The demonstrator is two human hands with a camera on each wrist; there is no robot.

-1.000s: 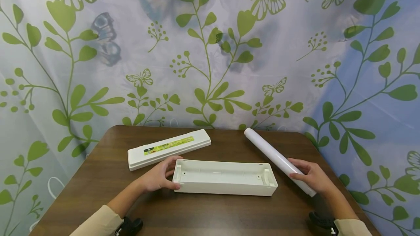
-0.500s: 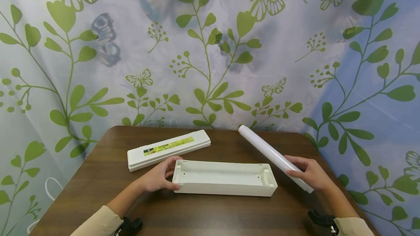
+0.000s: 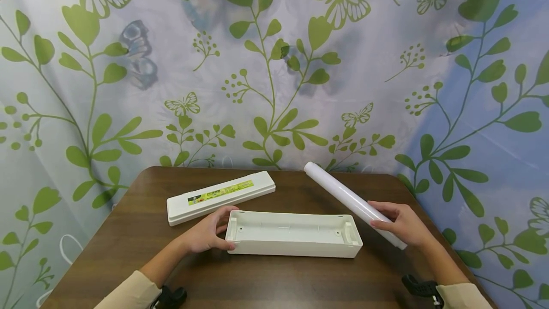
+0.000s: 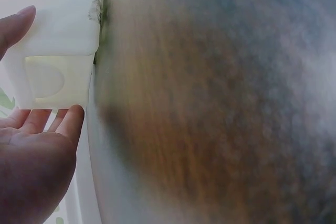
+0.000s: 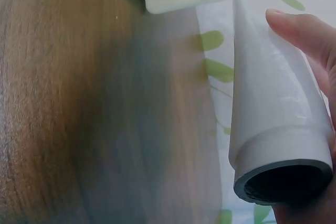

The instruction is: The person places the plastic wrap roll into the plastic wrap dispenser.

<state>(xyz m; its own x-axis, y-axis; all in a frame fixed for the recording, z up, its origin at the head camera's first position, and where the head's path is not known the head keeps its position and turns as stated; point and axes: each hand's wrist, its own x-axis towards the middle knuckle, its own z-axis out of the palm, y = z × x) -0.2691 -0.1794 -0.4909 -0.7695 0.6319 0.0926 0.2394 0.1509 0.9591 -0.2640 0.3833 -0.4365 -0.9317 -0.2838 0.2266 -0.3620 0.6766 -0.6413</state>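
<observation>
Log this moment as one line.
left hand: holds open tray end | right hand: grips white roll, lifted off table | lid: behind tray

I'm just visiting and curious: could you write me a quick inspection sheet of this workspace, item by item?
Surface: brown wooden table, round-cornered.
Job's things: open white tray near the front; white roll raised at an angle above the table's right side, hollow core showing at its near end.
Clutter: white lid with a yellow-green label, lying flat behind the tray.
Hands: left hand grips the tray's left end; right hand holds the roll near its lower end.
Cables: nothing seen.
Surroundings: curtain printed with green leaves and butterflies behind the table.
</observation>
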